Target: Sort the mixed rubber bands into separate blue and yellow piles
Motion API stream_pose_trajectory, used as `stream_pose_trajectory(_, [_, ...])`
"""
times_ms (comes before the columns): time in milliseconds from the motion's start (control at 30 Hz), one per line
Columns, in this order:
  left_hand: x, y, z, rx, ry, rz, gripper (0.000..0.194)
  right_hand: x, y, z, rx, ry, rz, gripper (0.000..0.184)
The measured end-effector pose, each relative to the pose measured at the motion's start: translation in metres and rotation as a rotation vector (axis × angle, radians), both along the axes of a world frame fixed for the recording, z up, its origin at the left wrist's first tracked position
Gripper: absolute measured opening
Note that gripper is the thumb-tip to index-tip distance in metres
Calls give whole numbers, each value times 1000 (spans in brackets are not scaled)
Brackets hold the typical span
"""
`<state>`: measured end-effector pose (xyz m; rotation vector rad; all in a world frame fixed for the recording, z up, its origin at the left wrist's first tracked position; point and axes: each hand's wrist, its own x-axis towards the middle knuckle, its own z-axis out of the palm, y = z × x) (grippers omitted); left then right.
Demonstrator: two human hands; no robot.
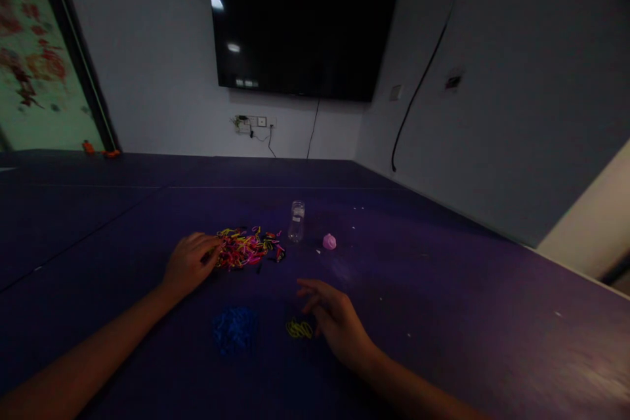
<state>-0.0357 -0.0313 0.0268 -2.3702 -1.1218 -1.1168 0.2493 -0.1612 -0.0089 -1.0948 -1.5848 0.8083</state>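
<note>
A loose pile of small multicoloured rubber bands [249,249] lies left of the middle, in pink, red, yellow and black. My left hand [191,262] touches the pile's left edge, thumb and fingers curled together at the tips; what is between them is hidden. Nearer to me is a heap of blue bands [235,330]. To its right sits a small group of yellow rubber bands [299,329]. My right hand [331,315] hovers just beside and above these yellow bands, its fingers apart and holding nothing that I can see.
Behind the pile stands a small clear bottle [296,222], with a pink swirled piece [329,241] to its right. White scraps dot the purple surface [443,315]. A television [305,20] hangs on the far wall, and a black cable [418,82] runs down the right wall.
</note>
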Motion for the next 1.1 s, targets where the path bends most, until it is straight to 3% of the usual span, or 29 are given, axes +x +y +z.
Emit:
stream_pose_trajectory(233, [8, 2, -6, -128, 44, -81, 19, -4, 16, 2, -11, -3, 17, 44])
stream_pose_trajectory(433, [7, 4, -8, -139, 31, -93, 16, -12, 82, 19, 87, -218, -100, 45])
stream_pose_trajectory(633, [9, 5, -9, -126, 87, -133, 14, -42, 134, 31, 288, -513, -22, 38])
stream_pose_trajectory(767, [14, 3, -9, -139, 205, -203, 20, -54, 144, 26, 452, -697, 93, 40])
stream_pose_trajectory(900, [15, 6, -14, -180, 258, -172, 27, -55, 141, 20, 571, -795, 233, 40])
stream_pose_trajectory(1100, [13, 13, -20, -232, 264, -126, 29, -53, 138, 16, 510, -907, 154, 42])
